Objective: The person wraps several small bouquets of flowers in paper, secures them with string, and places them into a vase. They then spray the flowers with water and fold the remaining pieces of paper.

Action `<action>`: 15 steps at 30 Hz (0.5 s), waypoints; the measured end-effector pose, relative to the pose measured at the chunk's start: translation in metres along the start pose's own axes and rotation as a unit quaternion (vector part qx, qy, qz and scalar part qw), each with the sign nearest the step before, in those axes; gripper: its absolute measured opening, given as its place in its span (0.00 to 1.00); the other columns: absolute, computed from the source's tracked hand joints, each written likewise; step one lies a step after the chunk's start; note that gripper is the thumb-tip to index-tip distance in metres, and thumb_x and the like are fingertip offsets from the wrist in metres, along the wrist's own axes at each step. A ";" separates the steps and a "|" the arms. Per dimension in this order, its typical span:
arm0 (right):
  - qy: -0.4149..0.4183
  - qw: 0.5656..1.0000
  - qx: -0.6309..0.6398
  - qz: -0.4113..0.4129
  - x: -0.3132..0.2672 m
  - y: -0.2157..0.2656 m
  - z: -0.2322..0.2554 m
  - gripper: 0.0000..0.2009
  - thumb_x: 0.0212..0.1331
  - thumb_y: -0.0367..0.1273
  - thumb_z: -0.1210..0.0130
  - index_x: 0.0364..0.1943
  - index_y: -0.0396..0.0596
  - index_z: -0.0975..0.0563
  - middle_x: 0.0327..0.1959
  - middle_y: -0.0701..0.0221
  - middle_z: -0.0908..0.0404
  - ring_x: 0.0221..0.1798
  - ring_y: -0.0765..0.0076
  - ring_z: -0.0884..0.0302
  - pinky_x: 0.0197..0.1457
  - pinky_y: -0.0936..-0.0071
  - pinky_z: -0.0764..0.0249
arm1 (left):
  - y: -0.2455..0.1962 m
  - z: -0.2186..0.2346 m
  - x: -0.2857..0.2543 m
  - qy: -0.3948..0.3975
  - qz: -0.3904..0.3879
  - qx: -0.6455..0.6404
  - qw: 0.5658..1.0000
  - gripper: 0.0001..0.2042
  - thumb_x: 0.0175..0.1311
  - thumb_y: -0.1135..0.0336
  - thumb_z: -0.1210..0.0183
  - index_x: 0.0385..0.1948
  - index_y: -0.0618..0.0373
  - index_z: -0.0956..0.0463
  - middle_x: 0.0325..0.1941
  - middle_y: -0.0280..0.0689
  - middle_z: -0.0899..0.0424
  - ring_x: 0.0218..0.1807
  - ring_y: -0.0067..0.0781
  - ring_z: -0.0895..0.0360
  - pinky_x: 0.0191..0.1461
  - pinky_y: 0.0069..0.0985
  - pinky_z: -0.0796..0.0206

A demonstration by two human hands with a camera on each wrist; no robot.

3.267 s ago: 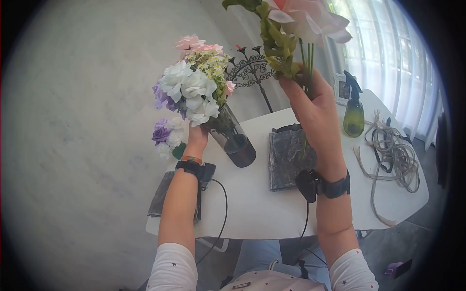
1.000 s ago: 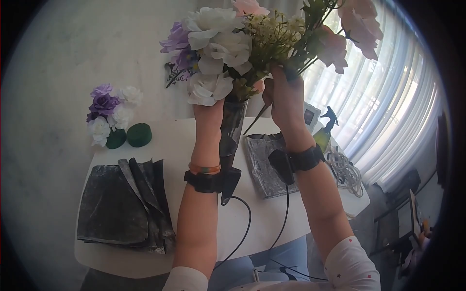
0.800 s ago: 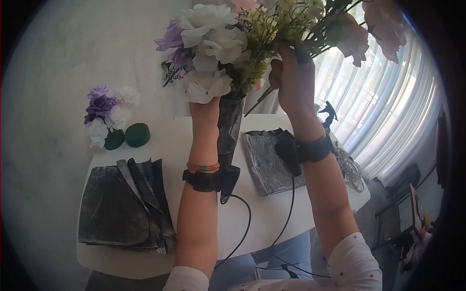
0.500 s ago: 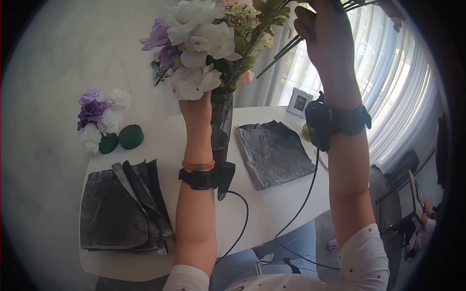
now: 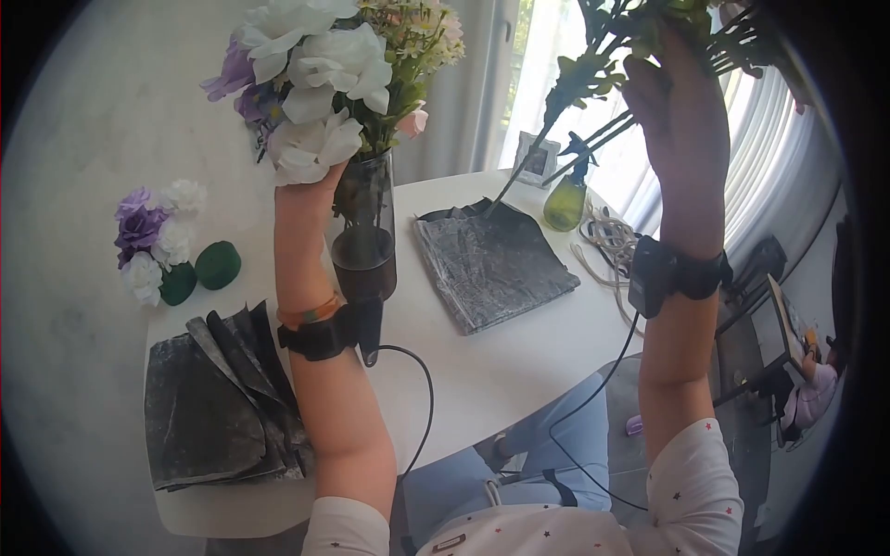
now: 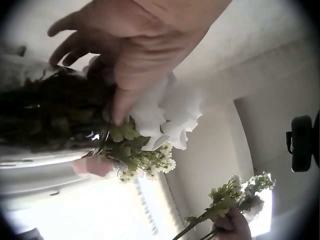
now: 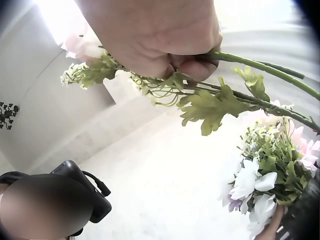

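Note:
In the left wrist view my left hand (image 6: 135, 55) holds the smoked glass vase (image 5: 363, 222) near its rim, thumb at the lip and several fingers extended across it. A bouquet of white (image 5: 338, 69), lilac and pink artificial flowers with small daisies fills the vase. White petals partly cover that hand in the head view. My right hand (image 5: 684, 116) is raised to the right of the vase, gripping the green stems (image 7: 240, 97) of artificial flowers. Their leaves (image 7: 210, 107), small daisies (image 7: 75, 75) and a pale pink bloom (image 7: 82, 47) show in the right wrist view.
Folded dark sheets lie at the front left (image 5: 209, 408) and mid-table (image 5: 491, 269) on the white table (image 5: 482, 380). Purple and white flowers (image 5: 144, 227) and green foam (image 5: 219, 266) are at left. Behind stand a spray bottle (image 5: 564, 204), tangled cord (image 5: 607, 246) and picture frame (image 5: 536, 159).
My right hand has moved right, away from the bouquet, with the flower stems in it. The left hand keeps its hold on the vase, which now appears further left in the head view.

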State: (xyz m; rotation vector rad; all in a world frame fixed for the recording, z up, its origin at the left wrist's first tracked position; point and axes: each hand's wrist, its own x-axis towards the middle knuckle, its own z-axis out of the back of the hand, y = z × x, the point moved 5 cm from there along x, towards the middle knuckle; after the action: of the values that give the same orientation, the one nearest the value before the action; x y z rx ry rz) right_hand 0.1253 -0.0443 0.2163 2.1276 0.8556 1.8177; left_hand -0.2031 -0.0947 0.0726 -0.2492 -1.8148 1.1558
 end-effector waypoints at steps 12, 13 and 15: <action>0.059 0.980 0.097 -0.166 -0.045 -0.008 -0.013 0.06 0.63 0.30 0.49 0.40 0.43 0.25 0.15 0.82 0.41 0.12 0.88 0.54 0.13 0.84 0.56 | -0.065 0.020 -0.036 0.109 0.109 0.195 0.969 0.26 0.59 0.44 0.43 0.29 0.68 0.23 0.23 0.37 0.21 0.25 0.24 0.23 0.32 0.20 0.36; 0.065 0.974 0.105 -0.193 -0.050 -0.013 -0.012 0.06 0.63 0.30 0.49 0.39 0.43 0.25 0.14 0.82 0.42 0.12 0.88 0.54 0.12 0.84 0.57 | -0.067 0.013 -0.038 0.109 0.108 0.196 0.969 0.26 0.59 0.44 0.43 0.29 0.68 0.23 0.23 0.37 0.21 0.25 0.24 0.23 0.32 0.20 0.36; 0.074 0.964 0.108 -0.232 -0.057 -0.024 -0.010 0.05 0.63 0.30 0.49 0.38 0.43 0.26 0.14 0.83 0.44 0.12 0.89 0.54 0.12 0.83 0.58 | -0.073 -0.012 -0.043 0.204 0.071 0.147 0.965 0.20 0.63 0.48 0.44 0.29 0.61 0.23 0.28 0.33 0.20 0.29 0.19 0.23 0.33 0.17 0.36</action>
State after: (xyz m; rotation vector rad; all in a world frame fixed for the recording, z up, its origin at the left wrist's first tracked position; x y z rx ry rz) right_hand 0.1044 -0.0586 0.1587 1.7113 1.5038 1.7054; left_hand -0.1491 -0.1520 0.1068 -0.4157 -1.2647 1.3439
